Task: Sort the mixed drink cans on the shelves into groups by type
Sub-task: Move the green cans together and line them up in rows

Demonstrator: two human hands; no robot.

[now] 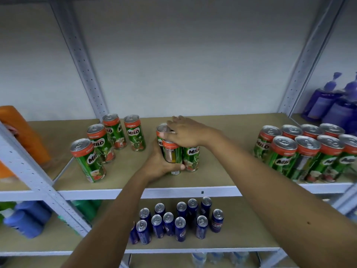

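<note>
Green and orange Milo cans stand on the upper shelf in three clusters. Several loose ones are at the left, and a tight block stands at the right. In the middle is a small cluster of three. My left hand wraps around the front can of that cluster from the left. My right hand lies flat over the tops of the same cans, fingers spread. Blue cans stand grouped on the shelf below.
Purple pump bottles stand at the far right behind a grey upright post. An orange package leans at the far left. Blue and green packages lie on the lower shelf's left. Bare board separates the can clusters.
</note>
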